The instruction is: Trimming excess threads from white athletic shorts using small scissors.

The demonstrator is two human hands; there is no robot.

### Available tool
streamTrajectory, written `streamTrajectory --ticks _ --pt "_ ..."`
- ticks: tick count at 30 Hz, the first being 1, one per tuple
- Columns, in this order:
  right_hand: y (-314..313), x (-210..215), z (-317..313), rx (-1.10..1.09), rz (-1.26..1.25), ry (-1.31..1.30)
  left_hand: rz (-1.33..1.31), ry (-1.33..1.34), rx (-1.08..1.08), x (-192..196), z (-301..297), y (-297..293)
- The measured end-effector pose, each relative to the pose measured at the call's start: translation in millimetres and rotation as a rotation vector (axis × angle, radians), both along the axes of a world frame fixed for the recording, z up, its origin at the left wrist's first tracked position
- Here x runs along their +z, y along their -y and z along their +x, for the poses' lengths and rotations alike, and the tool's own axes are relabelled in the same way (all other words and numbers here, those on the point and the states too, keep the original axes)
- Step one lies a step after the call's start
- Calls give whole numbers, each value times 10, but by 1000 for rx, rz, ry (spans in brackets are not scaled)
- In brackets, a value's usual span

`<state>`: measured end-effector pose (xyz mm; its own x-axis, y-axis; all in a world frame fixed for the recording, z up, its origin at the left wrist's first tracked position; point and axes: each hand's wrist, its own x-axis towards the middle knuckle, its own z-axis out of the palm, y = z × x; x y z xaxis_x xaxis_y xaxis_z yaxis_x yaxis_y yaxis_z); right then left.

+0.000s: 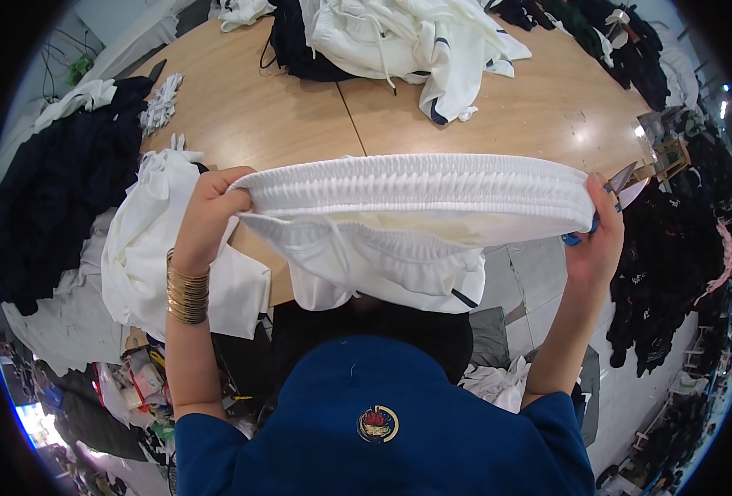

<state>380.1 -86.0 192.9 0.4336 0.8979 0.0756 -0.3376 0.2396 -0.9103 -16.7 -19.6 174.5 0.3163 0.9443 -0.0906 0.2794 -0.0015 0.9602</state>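
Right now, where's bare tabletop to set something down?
Tabletop: one bare patch between the far white pile, the dark garments at right and the held waistband; another left of that pile, right of the white bundle. Crowded: the left side, with navy cloth and white cloth.

Garments (370, 37), perhaps gloves (162, 105), on wooden table (229, 95)

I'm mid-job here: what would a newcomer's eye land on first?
The white garment, held wide at mid-picture between the left hand and right hand. Next, the scissors in that right hand, blades pointing up and outward. Then the gold bangles, stacked below the left hand.
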Motion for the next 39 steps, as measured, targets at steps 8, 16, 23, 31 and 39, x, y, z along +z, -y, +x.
streamTrajectory --ticks 8,16,23,31,39 --pt "10 4 29 29 -62 175 -45 133 40 73 -50 43" --pt "-295 -32 -739 538 -11 621 -5 131 -94 75 474 86" --pt "-418 -85 -818 646 89 303 286 -214 -240 96 475 31" --pt "-326 388 -213 336 48 151 59 10 -51 296 -164 -22" --pt "-297 355 -77 380 77 0 43 167 14 524 -221 -57"
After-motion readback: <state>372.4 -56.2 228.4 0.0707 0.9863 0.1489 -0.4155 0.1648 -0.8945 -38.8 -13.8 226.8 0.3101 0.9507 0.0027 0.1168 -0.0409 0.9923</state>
